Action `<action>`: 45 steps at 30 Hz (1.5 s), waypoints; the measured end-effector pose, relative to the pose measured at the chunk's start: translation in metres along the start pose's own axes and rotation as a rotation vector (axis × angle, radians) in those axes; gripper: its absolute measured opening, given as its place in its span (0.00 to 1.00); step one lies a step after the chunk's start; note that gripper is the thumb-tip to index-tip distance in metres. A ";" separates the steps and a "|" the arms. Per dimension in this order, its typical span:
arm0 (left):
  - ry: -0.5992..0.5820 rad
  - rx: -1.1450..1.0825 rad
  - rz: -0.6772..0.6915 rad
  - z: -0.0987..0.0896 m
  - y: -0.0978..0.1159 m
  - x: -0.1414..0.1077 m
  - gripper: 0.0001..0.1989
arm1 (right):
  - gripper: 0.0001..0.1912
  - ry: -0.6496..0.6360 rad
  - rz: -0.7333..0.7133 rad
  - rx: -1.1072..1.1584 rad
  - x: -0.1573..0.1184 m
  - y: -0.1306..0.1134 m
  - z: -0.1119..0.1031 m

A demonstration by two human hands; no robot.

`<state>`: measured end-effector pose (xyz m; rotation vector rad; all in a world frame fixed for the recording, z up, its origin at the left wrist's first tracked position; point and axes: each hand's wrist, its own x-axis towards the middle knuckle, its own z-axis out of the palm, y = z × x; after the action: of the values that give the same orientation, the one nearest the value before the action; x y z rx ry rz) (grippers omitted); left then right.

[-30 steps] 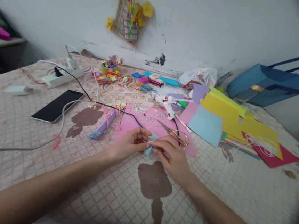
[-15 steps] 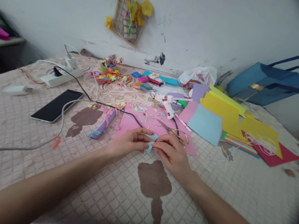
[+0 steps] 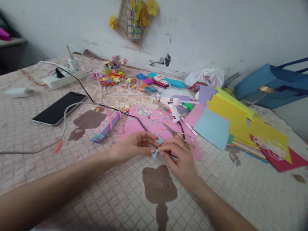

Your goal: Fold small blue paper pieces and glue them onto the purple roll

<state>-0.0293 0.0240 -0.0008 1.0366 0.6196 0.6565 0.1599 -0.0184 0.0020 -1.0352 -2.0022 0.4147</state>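
Note:
A small piece of light blue craft paper [image 3: 154, 154] is pinched between my two hands, partly hidden by the fingers. My left hand [image 3: 136, 145] grips it from the left, thumb below and fingers above. From the right, my right hand [image 3: 178, 157] closes thumb and fingertips on the same piece. Both hands are over the near edge of a pink sheet [image 3: 137, 126]. Just beyond my right hand lie gold-handled scissors [image 3: 186, 141], blades pointing away to the left. A white glue gun [image 3: 174, 110] rests farther back on the pink sheet.
Left of my hands lie a rolled purple paper tube [image 3: 107, 127], a phone [image 3: 59, 109], cables and a power strip [image 3: 65, 79]. Paper scraps [image 3: 145, 114] litter the pink sheet. To the right are blue paper [image 3: 212, 127], yellow sheets [image 3: 228, 113] and a blue bag [image 3: 275, 86].
The fingers have shifted slightly on the light blue paper, and its lower end now shows as a narrow pointed tip. Both hands stay in nearly the same place.

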 end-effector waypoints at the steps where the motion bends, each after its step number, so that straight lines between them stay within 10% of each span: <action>1: 0.000 0.027 0.026 0.000 0.000 0.000 0.19 | 0.05 -0.005 0.018 0.011 0.000 0.000 0.000; 22: 0.100 0.706 0.241 0.006 0.010 -0.006 0.06 | 0.04 -0.126 0.252 0.151 0.002 -0.003 0.001; 33: -0.050 0.386 0.138 -0.001 0.005 -0.001 0.09 | 0.06 -0.223 0.470 0.507 0.003 0.002 -0.002; 45: 0.022 0.516 0.165 0.006 0.006 -0.004 0.08 | 0.08 -0.256 0.519 0.557 0.002 0.002 0.000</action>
<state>-0.0283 0.0197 0.0075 1.5753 0.7487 0.6672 0.1604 -0.0155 0.0019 -1.1584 -1.6459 1.3547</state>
